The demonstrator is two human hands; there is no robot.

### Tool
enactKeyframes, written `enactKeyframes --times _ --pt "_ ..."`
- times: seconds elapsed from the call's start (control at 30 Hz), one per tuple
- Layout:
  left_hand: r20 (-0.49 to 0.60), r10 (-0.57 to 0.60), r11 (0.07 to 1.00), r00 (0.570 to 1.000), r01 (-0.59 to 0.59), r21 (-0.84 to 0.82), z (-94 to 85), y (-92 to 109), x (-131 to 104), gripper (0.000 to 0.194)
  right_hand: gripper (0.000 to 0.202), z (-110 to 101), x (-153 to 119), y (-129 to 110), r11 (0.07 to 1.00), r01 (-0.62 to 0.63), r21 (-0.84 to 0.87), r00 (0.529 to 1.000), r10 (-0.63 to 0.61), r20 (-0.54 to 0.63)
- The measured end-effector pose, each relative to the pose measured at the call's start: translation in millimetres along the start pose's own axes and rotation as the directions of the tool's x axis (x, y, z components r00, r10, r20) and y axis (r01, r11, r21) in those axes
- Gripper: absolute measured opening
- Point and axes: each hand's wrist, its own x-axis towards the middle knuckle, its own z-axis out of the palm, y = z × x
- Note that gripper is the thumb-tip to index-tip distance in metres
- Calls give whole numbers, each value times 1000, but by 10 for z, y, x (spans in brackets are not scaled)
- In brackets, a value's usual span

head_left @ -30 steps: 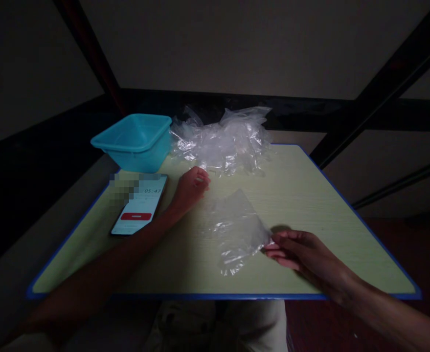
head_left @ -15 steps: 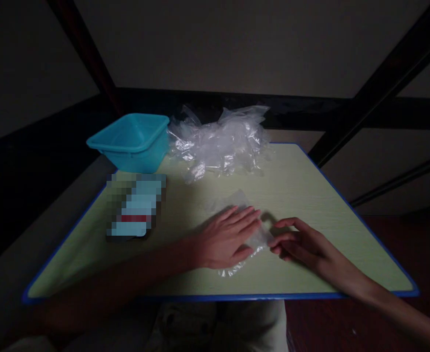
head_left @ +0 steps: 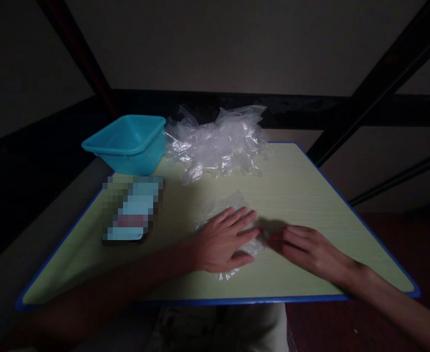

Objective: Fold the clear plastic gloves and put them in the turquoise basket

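A thin clear plastic bag (head_left: pixel 254 246) lies flat on the table under my left hand (head_left: pixel 225 240). That hand is open, palm down, with its fingers spread across the bag, so much of the bag is hidden. At the bag's right edge, my right hand (head_left: pixel 303 248) is closed, its fingertips pinched together on the plastic. Those fingertips are slightly blurred.
Beyond my hands is a heap of crumpled clear plastic bags (head_left: pixel 220 146) at the table's far edge. A blue plastic basin (head_left: pixel 130 154) stands at the far left, with a pixelated phone (head_left: pixel 134 210) in front of it. Blue edging runs round the table (head_left: pixel 310 195).
My right hand's fingers have closed from a loose, parted curl into a pinch at the bag's right edge. The left hand stays flat on the bag. The whole view has shifted slightly.
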Motion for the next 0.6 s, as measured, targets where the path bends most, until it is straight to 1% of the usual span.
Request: enactKeyframes --times 0.1,0.2,0.27,0.33,0.4,0.43,0.47,0.53,0.6 --pt "-4 6 1000 1000 -7 -13 20 -10 -6 55 36 -20 48 25 998 33 -46 999 -33 -5" --pt "-4 13 999 1000 -13 -41 0 -10 -2 60 34 -11 85 48 996 71 -48 997 -72 -19" --pt "-3 11 996 1000 -11 -86 -73 -11 -2 64 33 4 93 67 995 81 -49 996 -82 -23" --pt "-18 -7 988 1000 4 -151 -195 -26 -21 65 33 22 92 90 995 83 -49 996 -83 -14" --pt "-60 -64 975 996 49 -218 -330 -63 -74 56 34 44 92 117 994 98 -49 995 -98 -3" --pt "-94 -106 966 990 80 -244 -386 -89 -115 48 34 57 96 131 993 109 -51 994 -109 3" --pt "-99 -157 955 983 125 -268 -428 -118 -164 41 35 70 102 144 991 119 -54 993 -119 6" --pt "-112 -234 937 966 193 -292 -456 -169 -278 34 34 99 125 169 991 126 -50 992 -126 -1" --pt "-126 -286 922 950 236 -308 -421 -191 -396 31 33 127 153 186 992 122 -28 992 -122 -16"
